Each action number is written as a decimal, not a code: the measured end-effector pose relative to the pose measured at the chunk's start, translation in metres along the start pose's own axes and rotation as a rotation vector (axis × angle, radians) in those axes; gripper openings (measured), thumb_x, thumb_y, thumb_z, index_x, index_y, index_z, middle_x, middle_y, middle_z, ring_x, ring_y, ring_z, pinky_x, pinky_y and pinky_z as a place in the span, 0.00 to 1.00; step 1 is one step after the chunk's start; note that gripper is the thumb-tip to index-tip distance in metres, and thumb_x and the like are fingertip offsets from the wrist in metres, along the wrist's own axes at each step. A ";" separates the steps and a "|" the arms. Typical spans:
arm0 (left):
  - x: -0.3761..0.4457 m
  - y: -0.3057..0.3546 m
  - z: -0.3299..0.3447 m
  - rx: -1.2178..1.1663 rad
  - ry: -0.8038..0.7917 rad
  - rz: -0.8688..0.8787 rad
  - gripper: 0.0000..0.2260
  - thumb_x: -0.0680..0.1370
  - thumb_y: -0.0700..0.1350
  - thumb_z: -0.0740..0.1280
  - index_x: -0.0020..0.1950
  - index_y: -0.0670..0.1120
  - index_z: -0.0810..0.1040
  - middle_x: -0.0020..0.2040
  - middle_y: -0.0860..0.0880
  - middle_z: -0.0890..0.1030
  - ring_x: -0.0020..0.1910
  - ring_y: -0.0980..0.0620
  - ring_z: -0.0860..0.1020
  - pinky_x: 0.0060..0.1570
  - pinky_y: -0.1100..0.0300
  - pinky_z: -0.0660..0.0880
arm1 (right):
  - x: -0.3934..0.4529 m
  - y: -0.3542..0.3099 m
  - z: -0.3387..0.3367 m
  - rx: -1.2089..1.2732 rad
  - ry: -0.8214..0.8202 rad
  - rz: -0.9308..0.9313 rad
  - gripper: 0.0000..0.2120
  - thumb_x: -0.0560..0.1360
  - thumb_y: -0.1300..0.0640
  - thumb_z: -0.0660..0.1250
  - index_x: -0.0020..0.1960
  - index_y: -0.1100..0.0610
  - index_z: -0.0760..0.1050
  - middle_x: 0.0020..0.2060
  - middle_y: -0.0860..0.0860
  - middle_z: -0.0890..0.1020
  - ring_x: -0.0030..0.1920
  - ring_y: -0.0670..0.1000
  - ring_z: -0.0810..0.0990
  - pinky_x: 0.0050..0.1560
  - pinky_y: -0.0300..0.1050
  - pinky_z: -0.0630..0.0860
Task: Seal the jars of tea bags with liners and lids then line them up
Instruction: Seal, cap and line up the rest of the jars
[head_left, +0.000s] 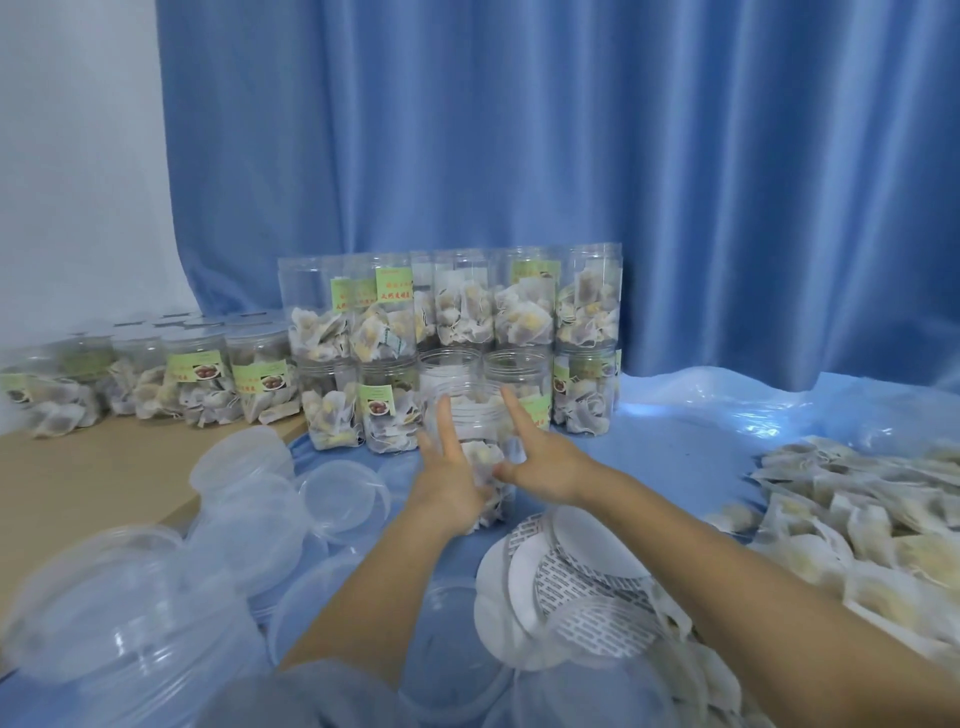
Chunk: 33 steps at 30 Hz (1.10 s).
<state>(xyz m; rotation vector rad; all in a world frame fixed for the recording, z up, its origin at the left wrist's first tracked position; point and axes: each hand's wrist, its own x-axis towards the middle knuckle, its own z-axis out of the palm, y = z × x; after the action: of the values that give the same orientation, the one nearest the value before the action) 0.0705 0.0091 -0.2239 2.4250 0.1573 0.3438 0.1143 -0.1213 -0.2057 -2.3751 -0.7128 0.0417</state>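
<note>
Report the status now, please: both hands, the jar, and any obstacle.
Left hand and right hand open, fingers straight, flanking the clear jar. Jar has no lid yet. Liners near right; lids left. Stacked jars close behind.

Bare blue sheet (691, 457) toward the bench's right side is passable. Stacked jars (452, 343) block the far side; lids (249, 519) crowd the left edge; tea bags (857, 509) the right.

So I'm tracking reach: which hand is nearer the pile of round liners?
Right. The right hand is just above the liners, while the left hand sits farther left.
</note>
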 end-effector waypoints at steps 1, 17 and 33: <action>-0.001 0.000 0.002 -0.020 0.004 -0.004 0.49 0.74 0.43 0.69 0.72 0.58 0.28 0.77 0.41 0.43 0.63 0.39 0.73 0.44 0.56 0.73 | -0.001 0.000 0.000 0.000 -0.003 0.001 0.44 0.76 0.55 0.64 0.75 0.42 0.32 0.68 0.59 0.70 0.64 0.56 0.71 0.49 0.40 0.65; -0.029 -0.011 0.054 -0.177 0.395 0.050 0.36 0.77 0.45 0.65 0.77 0.48 0.44 0.70 0.38 0.63 0.66 0.39 0.66 0.64 0.44 0.66 | -0.046 0.087 -0.033 -0.641 0.025 0.620 0.23 0.76 0.60 0.56 0.71 0.55 0.65 0.68 0.61 0.64 0.67 0.66 0.63 0.66 0.59 0.65; -0.033 -0.012 0.057 -0.212 0.346 -0.014 0.39 0.76 0.43 0.67 0.76 0.49 0.42 0.70 0.40 0.62 0.66 0.42 0.66 0.61 0.48 0.68 | -0.037 0.069 -0.016 -0.042 0.504 0.243 0.06 0.75 0.55 0.66 0.44 0.52 0.81 0.39 0.49 0.83 0.44 0.49 0.79 0.38 0.29 0.67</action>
<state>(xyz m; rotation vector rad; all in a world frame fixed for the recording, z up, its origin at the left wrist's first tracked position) 0.0551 -0.0231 -0.2803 2.1389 0.2744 0.7345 0.1195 -0.1935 -0.2392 -2.3562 -0.1860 -0.4559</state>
